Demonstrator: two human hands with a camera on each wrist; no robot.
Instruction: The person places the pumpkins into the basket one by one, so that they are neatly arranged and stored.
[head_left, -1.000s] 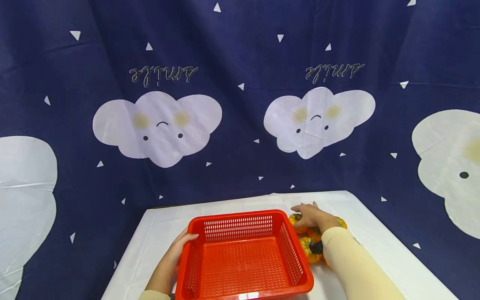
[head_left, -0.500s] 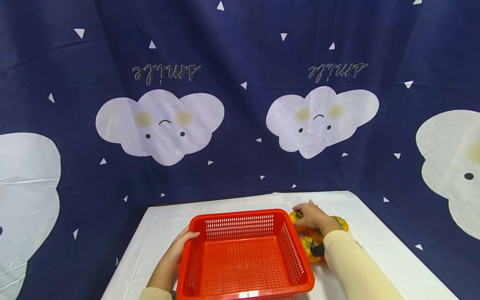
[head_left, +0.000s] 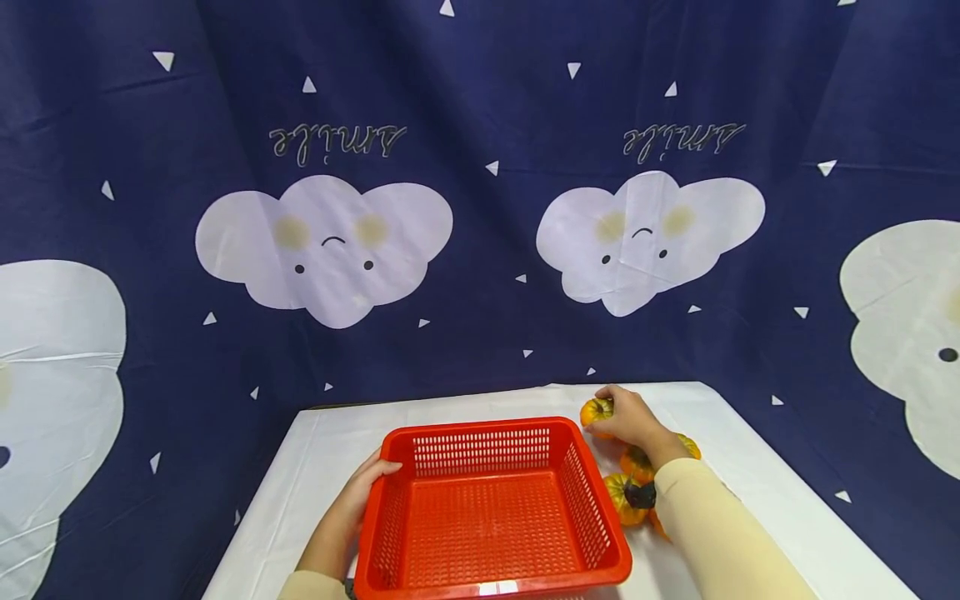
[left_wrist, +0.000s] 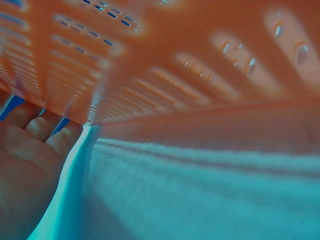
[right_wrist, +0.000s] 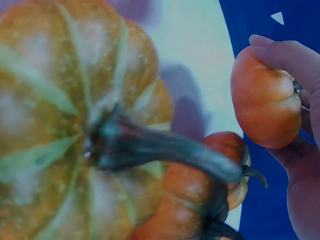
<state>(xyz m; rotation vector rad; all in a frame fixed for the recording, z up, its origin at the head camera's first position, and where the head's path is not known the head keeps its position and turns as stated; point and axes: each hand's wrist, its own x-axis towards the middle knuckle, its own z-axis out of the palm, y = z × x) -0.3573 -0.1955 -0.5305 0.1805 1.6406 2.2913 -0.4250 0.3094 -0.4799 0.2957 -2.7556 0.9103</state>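
Note:
My left hand grips the left side of a red plastic basket, its upper digit over the rim. In the left wrist view, bent fingers lie along the outside of the basket's slotted wall. Beyond the basket's far right corner, my right hand holds a small orange pumpkin. The right wrist view has this pumpkin pinched between thumb and fingers, up off the table, with its stem toward the palm.
Several more small pumpkins cluster right of the basket under my right forearm, including a green-striped one and an orange one. A big stemmed pumpkin fills the right wrist view's left. White cloth covers the table; a dark blue cloud-print curtain hangs behind.
My right hand has closed on the far pumpkin and lifted it slightly up and away from the other pumpkins. The left hand and the basket stay in place.

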